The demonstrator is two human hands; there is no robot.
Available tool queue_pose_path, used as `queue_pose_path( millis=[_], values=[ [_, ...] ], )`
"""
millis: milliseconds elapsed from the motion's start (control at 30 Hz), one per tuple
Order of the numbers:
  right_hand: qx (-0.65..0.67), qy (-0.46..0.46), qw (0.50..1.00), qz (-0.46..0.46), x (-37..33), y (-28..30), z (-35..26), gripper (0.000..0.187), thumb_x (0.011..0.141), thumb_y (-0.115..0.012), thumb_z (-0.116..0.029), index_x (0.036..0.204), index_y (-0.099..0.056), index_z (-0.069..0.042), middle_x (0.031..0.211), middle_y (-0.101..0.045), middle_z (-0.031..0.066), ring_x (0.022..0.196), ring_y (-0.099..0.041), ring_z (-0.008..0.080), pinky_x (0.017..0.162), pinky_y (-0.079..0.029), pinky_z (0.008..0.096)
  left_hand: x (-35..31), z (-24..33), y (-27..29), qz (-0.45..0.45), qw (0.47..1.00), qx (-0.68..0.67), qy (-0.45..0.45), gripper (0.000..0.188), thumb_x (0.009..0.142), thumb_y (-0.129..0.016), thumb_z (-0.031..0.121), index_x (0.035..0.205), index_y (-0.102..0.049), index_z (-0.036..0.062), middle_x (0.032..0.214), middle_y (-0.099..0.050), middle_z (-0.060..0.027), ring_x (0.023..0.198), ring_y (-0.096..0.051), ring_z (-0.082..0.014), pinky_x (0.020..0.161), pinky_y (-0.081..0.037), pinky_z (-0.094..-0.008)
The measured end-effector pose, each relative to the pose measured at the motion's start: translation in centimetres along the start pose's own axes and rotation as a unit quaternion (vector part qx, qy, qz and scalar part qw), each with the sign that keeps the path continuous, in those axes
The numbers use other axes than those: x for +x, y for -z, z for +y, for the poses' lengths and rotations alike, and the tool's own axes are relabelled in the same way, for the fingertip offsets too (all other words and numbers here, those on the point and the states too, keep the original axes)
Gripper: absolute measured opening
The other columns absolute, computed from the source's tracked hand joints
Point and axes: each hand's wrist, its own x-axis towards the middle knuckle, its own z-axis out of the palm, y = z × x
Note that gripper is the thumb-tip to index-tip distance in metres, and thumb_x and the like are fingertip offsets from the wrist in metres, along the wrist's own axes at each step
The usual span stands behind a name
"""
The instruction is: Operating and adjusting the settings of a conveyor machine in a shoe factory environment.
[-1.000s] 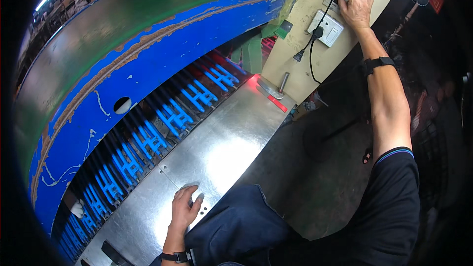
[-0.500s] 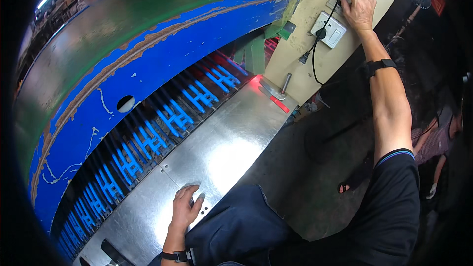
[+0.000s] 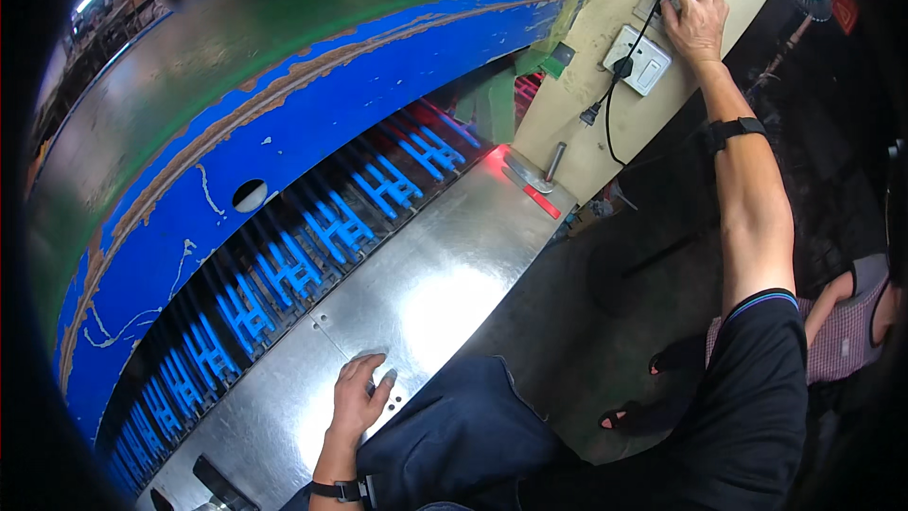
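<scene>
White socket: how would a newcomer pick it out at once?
Find the cream panel at the right end of the metal table. On it, just below the right hand, sits the socket. It is whiter than the plate above, with a black plug at its left side.

Counter [image 3: 454,308] is smooth, glossy metal. Blue panel [image 3: 312,115] has chipped paint and a rough brown strip; green top [image 3: 284,19] glossy. Socket plate [image 3: 645,64] looks like smooth plastic, sleeve [image 3: 761,350] matt cloth.
</scene>
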Motion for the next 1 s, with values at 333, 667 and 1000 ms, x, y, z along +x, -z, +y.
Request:
queue_pose_path(
  millis=[333, 667, 1000],
  values=[
    [-0.005, 0.032, 0.999, 0.027, -1.1, -2.3, 0.7, 0.033, 0.081, -0.073, -0.03, 0.111, -0.067, -0.019, 0.117, -0.06, 0.0047, 0.109, -0.055, 0.031, 0.092, -0.043, 0.0459, -0.2, -0.4, -0.6, -0.006, 1.0, 0.026, -0.012, 0.034, 0.085, -0.071, 0.02, 0.114, -0.065, 0.0039, 0.115, -0.067, -0.0175, 0.111, -0.06, -0.037, 0.095, -0.047, -0.0429],
    [-0.008, 0.028, 1.0, -0.01, -0.6, -2.3, 1.1, 0.033, 0.082, -0.072, -0.032, 0.113, -0.066, -0.022, 0.119, -0.059, 0.0006, 0.113, -0.051, 0.0293, 0.096, -0.041, 0.0446, 0.0, -0.2, -1.2, -0.009, 1.0, 0.001, 0.009, 0.032, 0.086, -0.07, 0.022, 0.114, -0.065, 0.0048, 0.116, -0.067, -0.0173, 0.112, -0.06, -0.0368, 0.097, -0.046, -0.0434],
    [-0.031, 0.018, 0.999, -0.022, -0.7, -1.9, 1.6, 0.035, 0.081, -0.071, -0.031, 0.113, -0.065, -0.017, 0.121, -0.058, 0.0026, 0.113, -0.051, 0.0297, 0.097, -0.04, 0.0454, 0.3, -0.1, -1.6, -0.004, 1.0, 0.005, -0.004, 0.033, 0.086, -0.07, 0.021, 0.114, -0.065, 0.0041, 0.115, -0.067, -0.0174, 0.111, -0.06, -0.0374, 0.096, -0.047, -0.0437]
  ],
)
